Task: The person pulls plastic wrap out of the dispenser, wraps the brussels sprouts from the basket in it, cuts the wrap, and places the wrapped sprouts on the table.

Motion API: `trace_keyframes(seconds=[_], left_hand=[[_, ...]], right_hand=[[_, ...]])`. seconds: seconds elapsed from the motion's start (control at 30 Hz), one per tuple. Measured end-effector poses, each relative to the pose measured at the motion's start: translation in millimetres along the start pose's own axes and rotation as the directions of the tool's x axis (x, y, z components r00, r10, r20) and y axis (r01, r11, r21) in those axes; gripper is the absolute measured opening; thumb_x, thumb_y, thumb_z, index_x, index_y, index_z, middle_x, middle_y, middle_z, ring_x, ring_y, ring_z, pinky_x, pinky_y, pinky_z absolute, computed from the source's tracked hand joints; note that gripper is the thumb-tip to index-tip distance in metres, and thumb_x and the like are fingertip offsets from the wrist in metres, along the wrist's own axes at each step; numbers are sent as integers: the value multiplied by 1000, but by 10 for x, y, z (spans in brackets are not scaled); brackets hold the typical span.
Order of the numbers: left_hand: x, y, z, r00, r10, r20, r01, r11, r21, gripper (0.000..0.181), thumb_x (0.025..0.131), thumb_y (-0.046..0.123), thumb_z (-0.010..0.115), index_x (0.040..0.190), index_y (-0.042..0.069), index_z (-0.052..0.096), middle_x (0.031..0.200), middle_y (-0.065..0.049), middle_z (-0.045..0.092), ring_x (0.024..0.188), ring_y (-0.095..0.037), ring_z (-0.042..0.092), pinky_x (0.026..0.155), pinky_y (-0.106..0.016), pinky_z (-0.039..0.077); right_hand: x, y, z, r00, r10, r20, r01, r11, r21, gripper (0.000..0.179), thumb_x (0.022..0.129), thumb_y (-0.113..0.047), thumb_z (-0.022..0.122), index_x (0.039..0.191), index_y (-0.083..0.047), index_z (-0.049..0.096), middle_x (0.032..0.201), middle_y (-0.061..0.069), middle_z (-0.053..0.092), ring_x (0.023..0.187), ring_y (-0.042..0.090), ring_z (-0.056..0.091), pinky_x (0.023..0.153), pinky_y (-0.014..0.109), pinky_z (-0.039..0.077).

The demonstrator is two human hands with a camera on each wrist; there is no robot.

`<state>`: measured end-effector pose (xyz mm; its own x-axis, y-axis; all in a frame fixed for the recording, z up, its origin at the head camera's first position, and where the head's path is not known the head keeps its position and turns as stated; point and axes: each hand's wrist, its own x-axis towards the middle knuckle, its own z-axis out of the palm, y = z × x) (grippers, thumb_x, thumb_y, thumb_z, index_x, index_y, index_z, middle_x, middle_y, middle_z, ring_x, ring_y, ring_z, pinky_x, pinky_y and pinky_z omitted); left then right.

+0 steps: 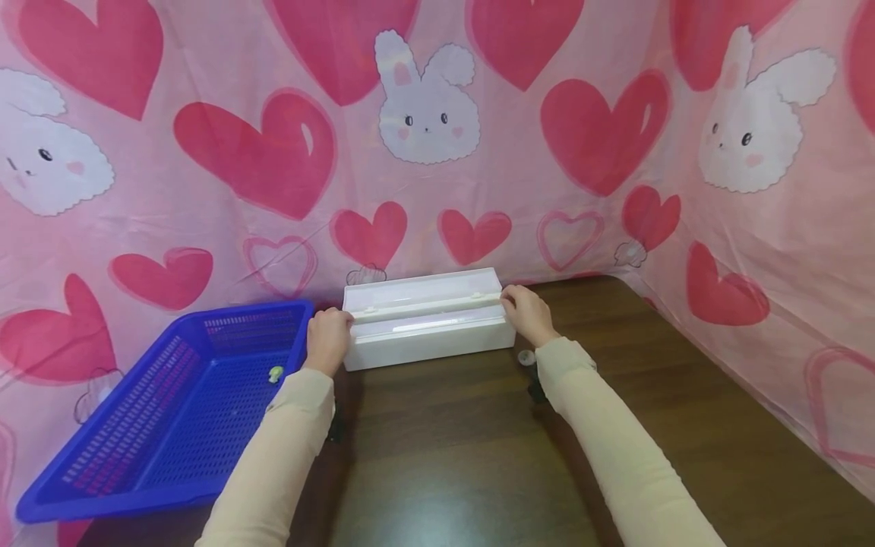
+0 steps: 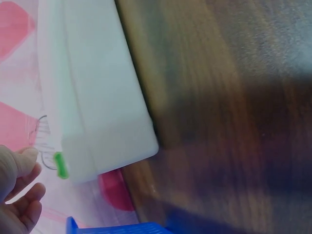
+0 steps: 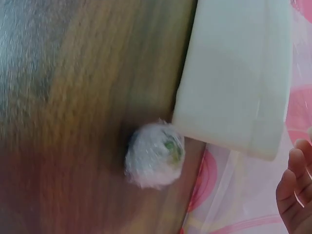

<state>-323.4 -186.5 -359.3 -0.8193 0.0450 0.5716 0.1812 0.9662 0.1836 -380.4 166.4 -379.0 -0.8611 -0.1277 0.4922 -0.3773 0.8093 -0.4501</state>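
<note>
A long white box stands near the back of the table, its clear-topped lid tilted up at the front, with a pale front strip carrying two small tabs. At the strip's left end my left hand pinches with thumb and fingers; at the right end my right hand does likewise. In the left wrist view the left hand is beside the box end, where a green tab shows. The right wrist view catches only curled fingers at its edge. Beside the box's right end lies a film-wrapped ball, greenish inside.
To the left a blue plastic basket reaches past the table edge, holding a small yellow-green piece. The brown wooden table extends in front of the box and to the right. A pink heart-and-bunny cloth hangs behind and on the right.
</note>
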Motion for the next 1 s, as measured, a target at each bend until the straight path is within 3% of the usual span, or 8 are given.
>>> trace_keyframes(seconds=[0.27,0.73,1.0], left_hand=[[31,-9,-119,998,44,-47,-45,998,-31,8,75,-2,64,75,1,71,72,-20,63,70,-42,56,66,-51,43],[99,-13,-372,991,98,-87,-106,990,-89,6,79,-1,65,80,-1,71,73,-19,63,72,-41,56,68,-51,42],[143,-27,-497,986,112,-126,-127,985,-119,6,80,-2,64,80,-1,71,76,-17,64,76,-39,58,71,-50,43]], right_hand=[[18,-1,-109,1000,-22,-18,23,1000,9,9,91,-15,56,88,-9,62,85,6,58,74,23,54,63,42,43],[79,-91,-338,993,-102,-51,105,993,58,5,91,-10,56,90,-6,60,90,8,56,79,25,54,68,43,43],[116,-157,-469,978,-177,-114,188,977,101,4,89,-4,57,86,-3,58,85,11,57,77,26,54,67,41,43]])
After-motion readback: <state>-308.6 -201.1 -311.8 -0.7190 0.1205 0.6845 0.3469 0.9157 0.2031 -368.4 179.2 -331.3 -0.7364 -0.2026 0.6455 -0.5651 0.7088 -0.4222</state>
